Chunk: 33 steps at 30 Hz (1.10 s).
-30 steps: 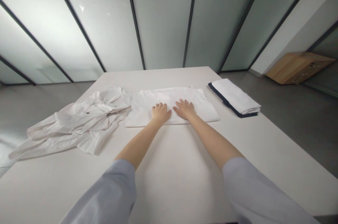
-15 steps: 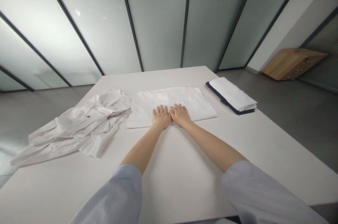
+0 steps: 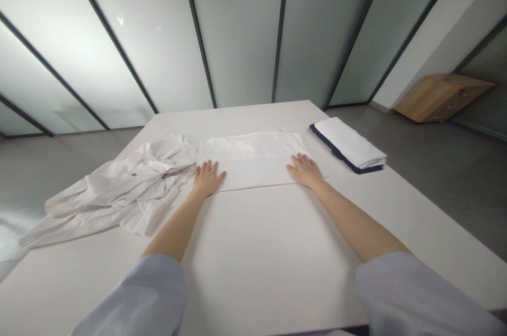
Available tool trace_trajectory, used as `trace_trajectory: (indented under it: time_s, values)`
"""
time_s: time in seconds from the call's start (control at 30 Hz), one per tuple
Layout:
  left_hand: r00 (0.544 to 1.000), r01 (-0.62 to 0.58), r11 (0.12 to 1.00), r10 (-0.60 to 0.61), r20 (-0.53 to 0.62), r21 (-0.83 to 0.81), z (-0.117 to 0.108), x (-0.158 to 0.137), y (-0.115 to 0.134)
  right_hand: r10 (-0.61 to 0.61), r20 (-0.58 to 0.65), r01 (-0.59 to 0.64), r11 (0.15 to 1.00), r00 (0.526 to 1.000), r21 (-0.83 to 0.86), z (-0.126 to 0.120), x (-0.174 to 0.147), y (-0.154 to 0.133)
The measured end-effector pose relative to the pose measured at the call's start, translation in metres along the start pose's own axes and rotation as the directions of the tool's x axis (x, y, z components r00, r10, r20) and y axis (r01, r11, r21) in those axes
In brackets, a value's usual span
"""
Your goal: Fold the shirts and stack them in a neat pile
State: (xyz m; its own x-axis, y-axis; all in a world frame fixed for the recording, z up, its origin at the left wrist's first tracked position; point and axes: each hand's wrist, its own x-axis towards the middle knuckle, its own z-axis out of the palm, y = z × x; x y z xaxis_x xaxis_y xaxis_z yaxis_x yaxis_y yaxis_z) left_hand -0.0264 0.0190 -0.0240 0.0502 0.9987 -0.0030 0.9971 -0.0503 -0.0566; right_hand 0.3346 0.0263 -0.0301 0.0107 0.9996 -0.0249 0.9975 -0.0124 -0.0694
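A white cloth (image 3: 253,161), folded into a flat rectangle, lies across the middle of the table. On its near left corner rests my left hand (image 3: 207,178), palm down with the fingers spread. My right hand (image 3: 306,170) lies flat on the near right part of the same cloth, fingers apart. Neither hand grips anything. To the left, close to my left hand, a crumpled white garment (image 3: 134,183) is heaped, with one end reaching the table's left edge.
A folded white cloth (image 3: 348,140) sits on a dark blue folded piece (image 3: 335,150) at the table's right edge. The white table (image 3: 269,257) stands before frosted glass panels (image 3: 245,29). A wooden cabinet (image 3: 431,98) is on the floor at right.
My hands have moved apart from the middle of the folded cloth's near edge, the left one to its left corner and the right one toward its right side. The cloth stays in place.
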Motion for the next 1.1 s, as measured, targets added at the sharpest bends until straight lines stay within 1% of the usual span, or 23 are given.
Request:
trace_trajectory:
  time_s: [0.07,0.27,0.47,0.87,0.97,1.03,1.07,1.1]
  values:
    - [1.000,0.000,1.000,0.001,-0.018,0.024,0.001,-0.003,-0.004,-0.008,-0.013,0.008,1.000,1.000,0.005,0.003,0.001,0.004]
    - [1.000,0.002,1.000,-0.001,-0.009,0.030,0.000,-0.007,0.001,-0.018,-0.021,0.018,1.000,1.000,0.018,0.002,0.000,0.003]
    - [1.000,0.005,1.000,-0.005,-0.014,0.019,-0.004,-0.009,0.001,-0.027,-0.040,0.028,0.999,0.999,0.020,0.000,-0.001,0.004]
    - [1.000,0.006,1.000,-0.006,-0.022,0.011,-0.001,-0.007,0.000,-0.050,-0.076,0.053,0.998,0.996,0.036,0.001,-0.001,0.006]
    - [0.999,0.009,1.000,-0.009,-0.035,0.006,-0.001,-0.007,0.000,-0.036,-0.110,0.041,0.998,0.993,0.043,-0.001,-0.003,0.005]
    - [0.999,0.013,1.000,-0.013,-0.037,0.004,-0.002,-0.007,0.002,-0.037,-0.164,0.047,0.997,0.986,0.053,-0.005,-0.008,0.000]
    - [0.999,0.017,1.000,-0.017,-0.036,0.004,-0.002,-0.008,0.002,-0.061,-0.197,0.076,0.995,0.978,0.065,-0.007,-0.011,-0.005]
    - [0.999,0.022,1.000,-0.021,-0.034,0.002,-0.003,-0.008,0.004,-0.111,-0.225,0.132,0.988,0.968,0.080,-0.010,-0.016,-0.012]
